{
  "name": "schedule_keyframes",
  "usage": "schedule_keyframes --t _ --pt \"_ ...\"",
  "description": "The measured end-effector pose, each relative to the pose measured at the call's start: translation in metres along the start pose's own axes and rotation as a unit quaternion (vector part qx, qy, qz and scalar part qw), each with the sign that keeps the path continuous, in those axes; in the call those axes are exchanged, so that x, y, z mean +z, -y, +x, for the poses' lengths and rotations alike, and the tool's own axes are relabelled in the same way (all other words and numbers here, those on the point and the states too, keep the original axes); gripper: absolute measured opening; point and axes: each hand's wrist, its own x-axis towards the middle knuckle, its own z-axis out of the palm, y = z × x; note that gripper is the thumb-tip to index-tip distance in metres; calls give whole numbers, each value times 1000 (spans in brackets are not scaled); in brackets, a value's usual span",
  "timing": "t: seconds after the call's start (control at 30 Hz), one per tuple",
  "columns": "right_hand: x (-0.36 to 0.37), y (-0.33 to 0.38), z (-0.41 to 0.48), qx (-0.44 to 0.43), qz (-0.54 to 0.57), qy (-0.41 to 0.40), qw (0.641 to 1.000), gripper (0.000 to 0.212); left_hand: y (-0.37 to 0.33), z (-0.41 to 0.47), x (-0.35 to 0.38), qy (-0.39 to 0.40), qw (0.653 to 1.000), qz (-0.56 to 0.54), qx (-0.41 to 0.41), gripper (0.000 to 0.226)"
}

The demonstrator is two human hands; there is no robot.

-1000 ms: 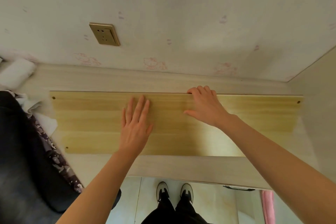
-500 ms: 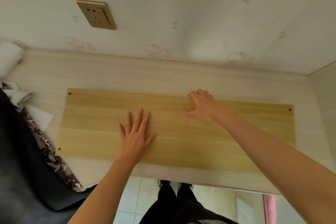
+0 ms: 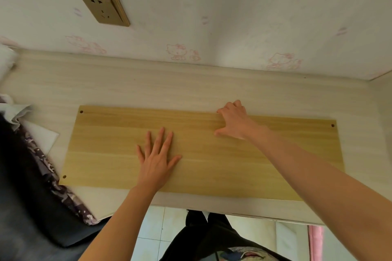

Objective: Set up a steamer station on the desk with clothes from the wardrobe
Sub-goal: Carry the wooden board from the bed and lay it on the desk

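Wooden board point(image 3: 212, 172): lies flat on the pale desk point(image 3: 148, 87), long edge parallel to the wall, small holes at its corners. Head view only.

Left hand point(image 3: 157, 161): palm down near the board's middle, fingers straight and spread, pressing flat, gripping nothing.

Right hand point(image 3: 233, 121): at the board's far edge, fingers curled over that edge, thumb lying on the top face, so it grasps the board.

Gold wall socket point(image 3: 103, 6) above the desk, left of centre.

Dark fabric point(image 3: 21, 197) and purple patterned cloth point(image 3: 53, 180) drape over the desk's left end, with a white sheet point(image 3: 40, 135) just beside the board's left end.
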Motion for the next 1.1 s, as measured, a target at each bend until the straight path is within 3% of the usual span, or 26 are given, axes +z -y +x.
schedule_keyframes --t 0.13,0.3,0.6,0.8,1.1 --pt "15 4 -20 -6 -65 -70 995 72 0 0 1 4 1000 -3 1 78" --pt "60 4 -69 35 -21 -134 990 65 2 -1 4 3 1000 -2 4 77" --pt "121 -17 -159 122 -46 -80 988 71 -2 -23 7 -33 998 -8 -44 73" --pt "125 -16 -159 144 -37 -70 986 71 13 -56 16 -29 995 -24 -91 71" --pt "121 0 -143 145 -41 -74 986 72 30 -40 8 -26 995 -33 -89 69"
